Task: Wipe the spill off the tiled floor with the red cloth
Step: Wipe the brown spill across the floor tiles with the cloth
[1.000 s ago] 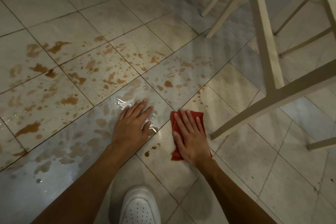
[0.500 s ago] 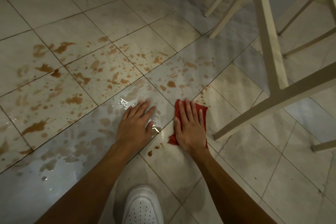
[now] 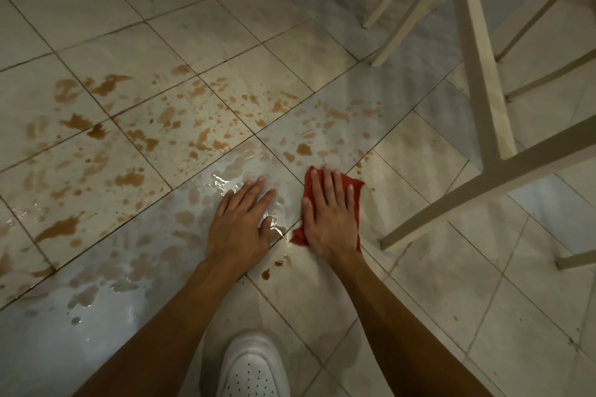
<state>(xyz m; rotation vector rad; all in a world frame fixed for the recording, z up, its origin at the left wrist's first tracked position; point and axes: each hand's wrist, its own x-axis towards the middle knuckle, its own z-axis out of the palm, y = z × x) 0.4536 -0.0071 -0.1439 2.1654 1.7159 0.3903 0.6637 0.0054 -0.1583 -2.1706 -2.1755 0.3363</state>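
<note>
On the tiled floor [image 3: 451,316], the right hand [image 3: 329,216] presses the red cloth [image 3: 354,190] flat under straight fingers at the edge of the spill [image 3: 200,142] — wiping looks barely begun — left hand [image 3: 240,219] splayed flat beside it; next, sweep forward-left

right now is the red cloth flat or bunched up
Mostly flat: the red cloth lies pressed under the open right hand.

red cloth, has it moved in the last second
Yes: the red cloth under the right hand slid forward toward the spill, judged against the chair leg.
</note>
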